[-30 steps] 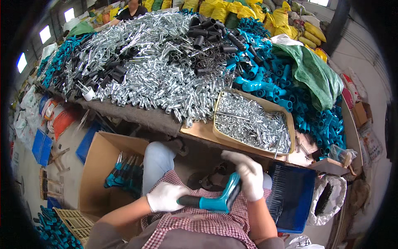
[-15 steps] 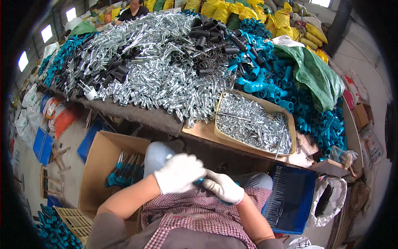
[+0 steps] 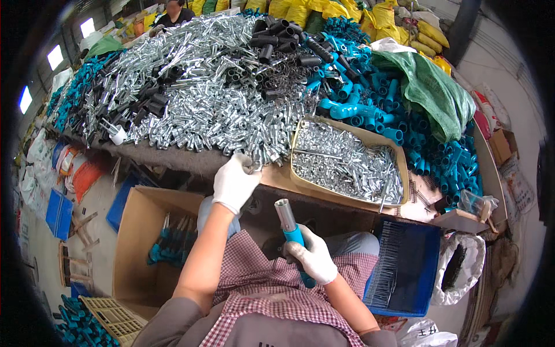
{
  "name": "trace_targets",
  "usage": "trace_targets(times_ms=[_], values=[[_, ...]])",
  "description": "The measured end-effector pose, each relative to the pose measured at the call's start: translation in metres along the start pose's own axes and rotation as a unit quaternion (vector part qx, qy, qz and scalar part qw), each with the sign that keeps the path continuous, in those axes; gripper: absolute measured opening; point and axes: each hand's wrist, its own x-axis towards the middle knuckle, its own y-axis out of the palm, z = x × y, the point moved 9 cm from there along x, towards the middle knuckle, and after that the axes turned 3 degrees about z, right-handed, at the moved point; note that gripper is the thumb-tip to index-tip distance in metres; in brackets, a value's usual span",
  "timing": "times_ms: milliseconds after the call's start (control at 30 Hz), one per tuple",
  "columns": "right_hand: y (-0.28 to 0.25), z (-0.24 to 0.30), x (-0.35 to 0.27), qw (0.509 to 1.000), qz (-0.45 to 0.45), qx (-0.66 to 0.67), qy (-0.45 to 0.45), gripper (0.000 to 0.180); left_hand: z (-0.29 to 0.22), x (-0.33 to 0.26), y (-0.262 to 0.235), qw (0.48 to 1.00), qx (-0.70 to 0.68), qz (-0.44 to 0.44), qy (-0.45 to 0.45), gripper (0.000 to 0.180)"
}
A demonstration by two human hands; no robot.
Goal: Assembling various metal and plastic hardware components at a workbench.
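Note:
My right hand (image 3: 313, 258), in a white glove, grips a teal handle with a metal tube end (image 3: 287, 221) held upright over my lap. My left hand (image 3: 235, 180), also gloved, reaches forward to the near edge of the big heap of shiny metal tubes (image 3: 196, 104) on the table, and its fingers close on a small metal piece (image 3: 250, 168) there. To the right of that hand stands a shallow cardboard tray (image 3: 300, 136) full of small metal parts.
Black tubes (image 3: 277, 49) and teal handles (image 3: 370, 98) lie heaped on the table, with a green net sack (image 3: 430, 92) at the right. A cardboard box (image 3: 139, 243) with finished tools stands on the floor at left, a blue tray (image 3: 407, 269) at right. Another person (image 3: 173, 11) sits far behind.
My left hand has left the handle at my lap and reached up to the metal heap. My right hand has turned the teal handle upright, tube end up.

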Motion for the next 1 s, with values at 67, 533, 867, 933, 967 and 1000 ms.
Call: trace_targets(times_ms=[67, 533, 867, 933, 967, 1000], values=[[-0.001, 0.001, 0.001, 0.999, -0.012, -0.031, 0.008, 0.055, 0.021, -0.009, 0.011, 0.972, -0.211, 0.073, -0.069, 0.040], [0.008, 0.029, 0.003, 0.883, -0.094, -0.451, -0.090, 0.060, 0.010, -0.103, 0.033, 0.815, -0.554, 0.151, -0.081, 0.033], [0.030, 0.008, -0.015, 0.968, 0.239, 0.060, 0.045, 0.052, -0.047, -0.114, 0.007, 0.702, -0.594, 0.320, 0.229, 0.050], [0.031, 0.014, -0.017, 0.963, 0.264, 0.058, 0.023, 0.050, -0.067, -0.116, -0.011, 0.692, -0.566, 0.373, 0.249, 0.055], [0.034, 0.018, -0.019, 0.955, 0.292, 0.054, 0.000, 0.048, -0.079, -0.121, -0.018, 0.682, -0.535, 0.421, 0.268, 0.060], [0.023, 0.014, -0.016, 0.972, 0.234, -0.008, -0.004, 0.046, -0.078, -0.113, -0.025, 0.734, -0.482, 0.396, 0.270, 0.063]])
